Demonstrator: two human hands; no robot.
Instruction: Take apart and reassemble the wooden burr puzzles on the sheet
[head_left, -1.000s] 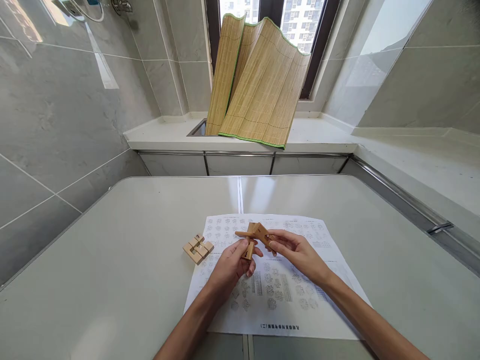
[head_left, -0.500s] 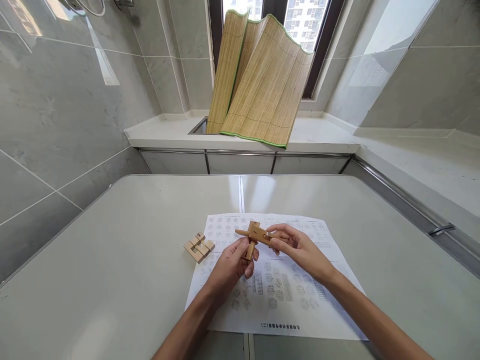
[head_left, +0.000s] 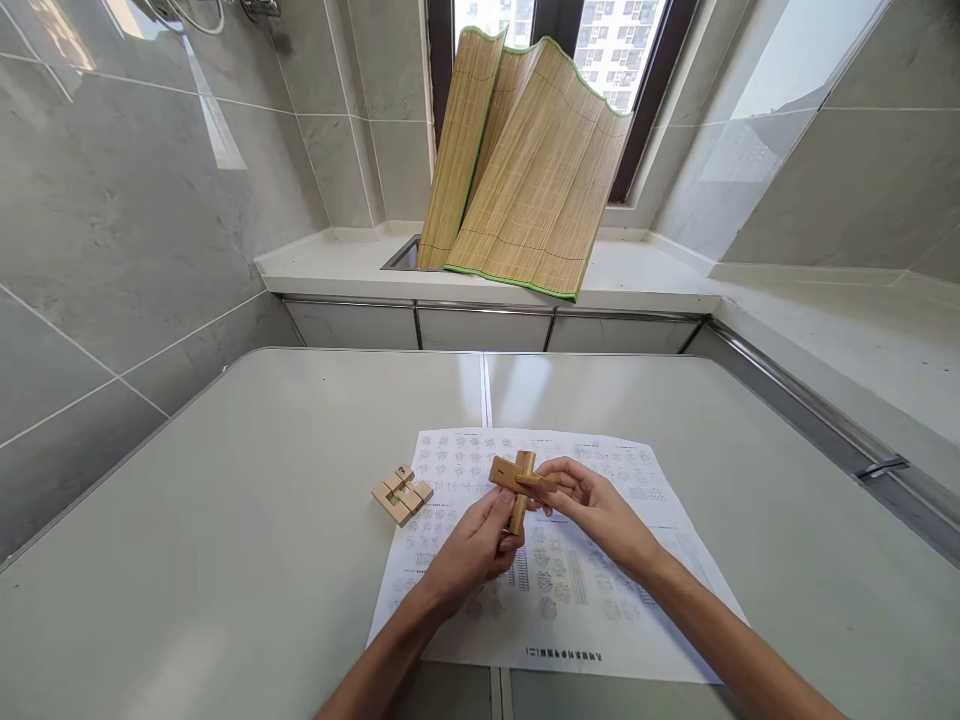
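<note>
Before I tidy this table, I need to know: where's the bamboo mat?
In the head view, the bamboo mat stands top centre, on the white ledge, leaning before the window.

This looks like a home, high up: beyond the window point(head_left: 555, 25) stands a many-windowed building point(head_left: 616, 50), with a bamboo mat point(head_left: 536, 180) before the window and tiled walls point(head_left: 180, 200) either side.

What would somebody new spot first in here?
Probably the big wavy straw mat with green edges, standing up in front of the window. Then the little wooden cross held between the left hand and right hand, above a big printed sheet. Some pale wooden blocks sit by the sheet's left edge.
</note>
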